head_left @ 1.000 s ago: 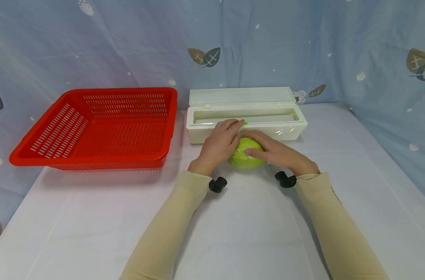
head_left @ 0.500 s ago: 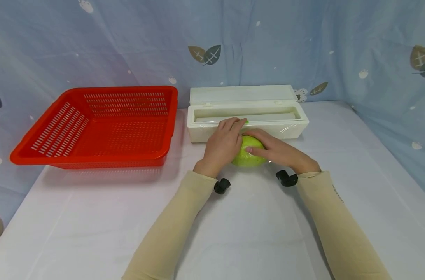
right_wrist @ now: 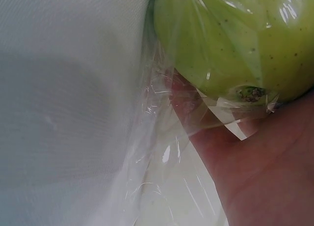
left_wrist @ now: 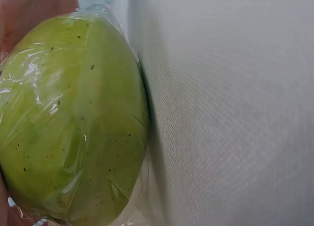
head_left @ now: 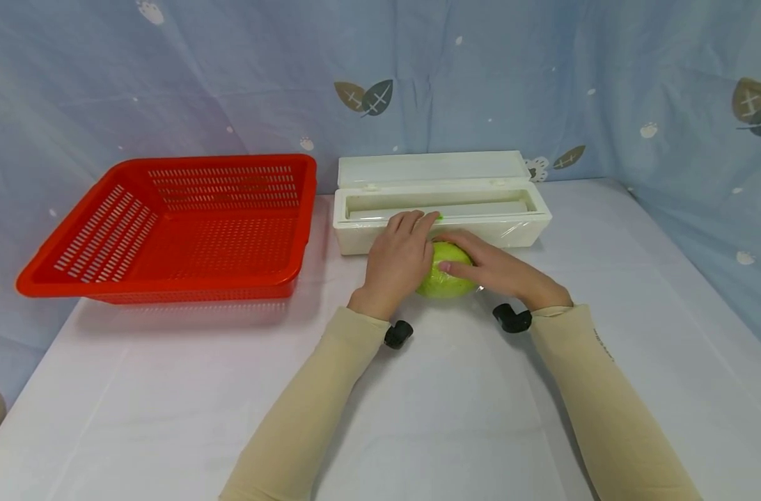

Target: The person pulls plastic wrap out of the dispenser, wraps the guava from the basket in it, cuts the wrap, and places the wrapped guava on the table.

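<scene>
A yellow-green, speckled fruit (head_left: 445, 271), likely a small melon, sits low over the white table in clear plastic film. My left hand (head_left: 395, 261) lies against its left side, fingers bent forward and overlapping the box's front edge in the head view. From the right, my right hand (head_left: 502, 271) grips the fruit, thumb on its near face and fingers round the back. Glossy film covers the fruit (left_wrist: 73, 118) in the left wrist view. Near the fruit's dark stem scar (right_wrist: 251, 93) in the right wrist view, loose clear film (right_wrist: 167, 152) hangs by my hand.
Just behind my hands stands a long white cling film box (head_left: 505, 233), lid raised, a white roll (head_left: 468, 210) inside. A small bright green piece (head_left: 440, 216) shows at its front edge. A red slotted basket (head_left: 167, 289) stands at the left. Behind hangs a blue patterned curtain (head_left: 480, 76).
My left hand has shifted slightly right, covering more of the fruit's left side. The right hand keeps its grip. Box and basket stay put.
</scene>
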The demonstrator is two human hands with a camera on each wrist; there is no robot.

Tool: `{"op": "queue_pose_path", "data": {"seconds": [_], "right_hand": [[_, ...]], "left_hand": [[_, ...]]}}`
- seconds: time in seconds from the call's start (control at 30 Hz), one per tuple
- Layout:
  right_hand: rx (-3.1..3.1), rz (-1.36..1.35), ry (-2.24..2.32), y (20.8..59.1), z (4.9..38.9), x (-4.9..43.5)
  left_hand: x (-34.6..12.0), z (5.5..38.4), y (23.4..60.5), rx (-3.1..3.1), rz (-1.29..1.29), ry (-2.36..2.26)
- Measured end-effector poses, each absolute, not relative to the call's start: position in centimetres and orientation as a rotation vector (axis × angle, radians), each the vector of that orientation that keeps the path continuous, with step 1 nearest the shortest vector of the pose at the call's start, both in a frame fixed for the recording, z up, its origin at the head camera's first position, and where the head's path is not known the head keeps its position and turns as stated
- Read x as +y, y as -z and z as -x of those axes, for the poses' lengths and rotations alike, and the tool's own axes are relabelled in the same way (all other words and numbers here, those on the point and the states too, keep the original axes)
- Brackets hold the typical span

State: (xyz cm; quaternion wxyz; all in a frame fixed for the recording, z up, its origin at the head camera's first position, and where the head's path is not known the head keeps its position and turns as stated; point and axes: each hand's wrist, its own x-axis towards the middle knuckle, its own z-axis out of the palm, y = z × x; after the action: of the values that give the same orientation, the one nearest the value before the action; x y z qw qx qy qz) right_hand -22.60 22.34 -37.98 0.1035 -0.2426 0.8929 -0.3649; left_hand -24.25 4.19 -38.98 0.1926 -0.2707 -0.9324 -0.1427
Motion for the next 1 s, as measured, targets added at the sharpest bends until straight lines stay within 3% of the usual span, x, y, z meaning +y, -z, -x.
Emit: {"op": "queue_pose_path", "data": {"seconds": [1.0], "right_hand": [[2.629,0.610,1.074,38.04,22.48,22.37]], "left_hand": [[4.24,24.18,38.82,-2.624,0.645,0.378]]}}
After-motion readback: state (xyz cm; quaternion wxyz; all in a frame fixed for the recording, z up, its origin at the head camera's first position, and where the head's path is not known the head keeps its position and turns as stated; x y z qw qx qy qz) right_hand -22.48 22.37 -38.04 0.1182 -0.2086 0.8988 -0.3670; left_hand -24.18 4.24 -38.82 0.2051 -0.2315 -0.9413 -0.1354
